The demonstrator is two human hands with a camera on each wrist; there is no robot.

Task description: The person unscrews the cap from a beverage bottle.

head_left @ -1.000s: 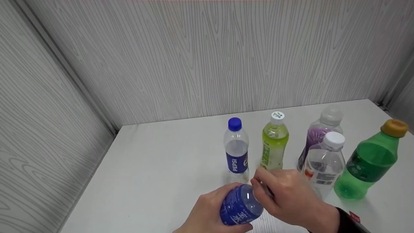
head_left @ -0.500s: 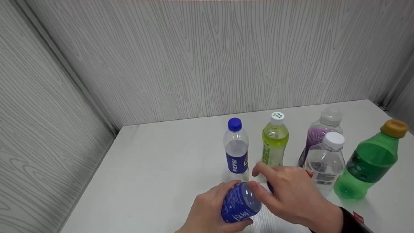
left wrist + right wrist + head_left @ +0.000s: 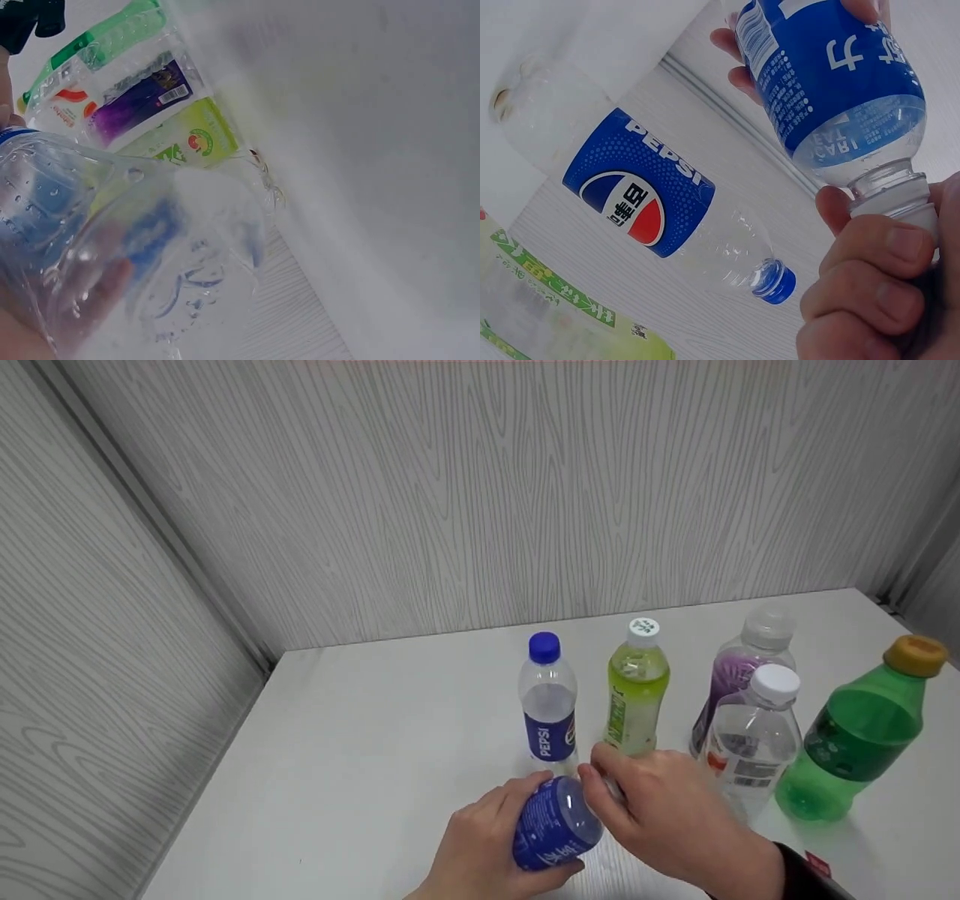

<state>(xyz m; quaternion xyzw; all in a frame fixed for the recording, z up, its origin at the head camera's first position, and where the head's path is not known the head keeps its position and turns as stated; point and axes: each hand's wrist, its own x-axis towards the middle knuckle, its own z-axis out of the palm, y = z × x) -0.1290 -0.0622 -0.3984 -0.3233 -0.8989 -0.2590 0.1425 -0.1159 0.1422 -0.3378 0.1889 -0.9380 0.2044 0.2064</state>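
My left hand (image 3: 484, 836) grips a clear plastic bottle with a blue label (image 3: 551, 829), tilted with its neck to the right. My right hand (image 3: 675, 814) has its fingers and thumb around the white bottle cap (image 3: 920, 217) at that neck; the head view mostly hides the cap. In the right wrist view, cap and neck are together, and the fingers (image 3: 870, 300) are curled. The left wrist view looks along the clear bottle's bottom. Just behind the hands stand an upright Pepsi bottle (image 3: 551, 735) with a blue cap and a green-labelled bottle (image 3: 637, 682) with a white cap.
To the right stand a clear white-capped bottle (image 3: 754, 742), a purple-labelled bottle (image 3: 731, 675) behind it, and a large green bottle (image 3: 862, 727) with an orange cap. They are on a white table (image 3: 360, 750) with wood-grain panels (image 3: 450, 495) at back and left.
Half a second ago my right fingers were spread off the cap; now they have closed around it again. The blue-labelled bottle has turned slightly in my left hand. The standing bottles stayed put.
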